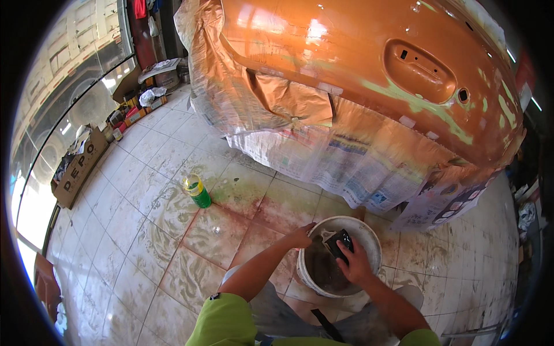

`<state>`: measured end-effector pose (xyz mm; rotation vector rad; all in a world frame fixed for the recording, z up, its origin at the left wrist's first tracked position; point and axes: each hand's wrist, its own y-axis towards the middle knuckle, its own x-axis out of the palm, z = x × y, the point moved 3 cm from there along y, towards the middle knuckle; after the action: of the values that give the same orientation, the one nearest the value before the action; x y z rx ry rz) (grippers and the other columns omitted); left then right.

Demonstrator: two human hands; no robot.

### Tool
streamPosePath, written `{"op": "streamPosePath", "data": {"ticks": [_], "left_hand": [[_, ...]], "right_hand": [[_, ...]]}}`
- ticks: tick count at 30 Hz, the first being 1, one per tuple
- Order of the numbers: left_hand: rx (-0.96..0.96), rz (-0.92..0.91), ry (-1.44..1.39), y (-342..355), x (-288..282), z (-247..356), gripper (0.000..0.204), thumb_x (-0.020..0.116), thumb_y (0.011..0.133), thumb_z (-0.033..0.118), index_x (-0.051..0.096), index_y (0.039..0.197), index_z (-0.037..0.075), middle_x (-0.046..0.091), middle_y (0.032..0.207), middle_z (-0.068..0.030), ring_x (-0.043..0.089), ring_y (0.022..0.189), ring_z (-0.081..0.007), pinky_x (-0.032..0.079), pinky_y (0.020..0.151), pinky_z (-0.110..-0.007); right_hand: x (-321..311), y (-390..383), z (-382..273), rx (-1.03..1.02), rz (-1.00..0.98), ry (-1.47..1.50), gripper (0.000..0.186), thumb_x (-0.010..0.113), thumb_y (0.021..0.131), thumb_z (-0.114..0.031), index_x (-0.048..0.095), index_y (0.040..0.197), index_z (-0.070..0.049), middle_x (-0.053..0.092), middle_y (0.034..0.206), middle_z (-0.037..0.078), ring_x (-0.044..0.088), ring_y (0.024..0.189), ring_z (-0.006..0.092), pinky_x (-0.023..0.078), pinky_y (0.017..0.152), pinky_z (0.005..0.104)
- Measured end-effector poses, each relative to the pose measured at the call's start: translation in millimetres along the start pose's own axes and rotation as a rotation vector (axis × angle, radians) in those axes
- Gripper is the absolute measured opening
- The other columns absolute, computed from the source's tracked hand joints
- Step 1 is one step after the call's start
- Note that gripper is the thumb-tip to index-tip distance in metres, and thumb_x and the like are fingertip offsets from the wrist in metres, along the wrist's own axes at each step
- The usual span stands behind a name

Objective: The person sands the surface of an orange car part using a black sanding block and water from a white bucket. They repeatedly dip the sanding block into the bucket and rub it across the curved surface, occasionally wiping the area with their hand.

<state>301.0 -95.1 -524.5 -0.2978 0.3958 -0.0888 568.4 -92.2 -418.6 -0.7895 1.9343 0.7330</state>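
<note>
A white round bucket (374, 236) with murky grey-brown water (326, 266) in it stands on the tiles in front of me. My left hand (300, 236) is closed on its left rim, fingers partly hidden. Above the water my right hand (356, 264) holds a black rectangular block (339, 243), which looks like a sanding block, tilted inside the bucket. A pale strip or patch shows at the block's left edge; what it is I cannot make out.
Beyond the bucket is an orange car body panel (323, 49) with pale green filler patches, masked below with newspaper (352, 155). A green-and-yellow bottle (199, 193) stands left on the wet, smeared floor (138, 225). Cardboard boxes (81, 167) line the left wall.
</note>
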Motion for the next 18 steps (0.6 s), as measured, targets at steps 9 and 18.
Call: {"op": "streamPosePath", "data": {"ticks": [9,18], "left_hand": [[-0.143,0.288,-0.045,-87.3,-88.9,-80.7,0.093,0.082,0.076,0.035,0.048,0.162,0.022,0.067,0.144,-0.0228,0.066,0.13,-0.0409,0.052,0.109,-0.047],[-0.333,1.441,-0.358,-122.5,-219.5,-218.2,0.049,0.094,0.079,0.038,0.073,0.109,0.006,0.075,0.104,-0.0157,0.073,0.102,-0.0273,0.056,0.09,-0.04]], "right_hand": [[83.1,7.1,-103.4,0.043,0.372,-0.095,0.062,0.067,0.1,-0.026,0.05,0.158,-0.013,0.042,0.155,0.038,0.049,0.133,0.0563,0.042,0.105,0.0628],[93.4,34.3,-114.5,0.054,0.182,-0.132,0.061,0.066,0.102,-0.023,0.049,0.158,-0.007,0.039,0.157,0.039,0.049,0.136,0.0567,0.041,0.109,0.0607]]}}
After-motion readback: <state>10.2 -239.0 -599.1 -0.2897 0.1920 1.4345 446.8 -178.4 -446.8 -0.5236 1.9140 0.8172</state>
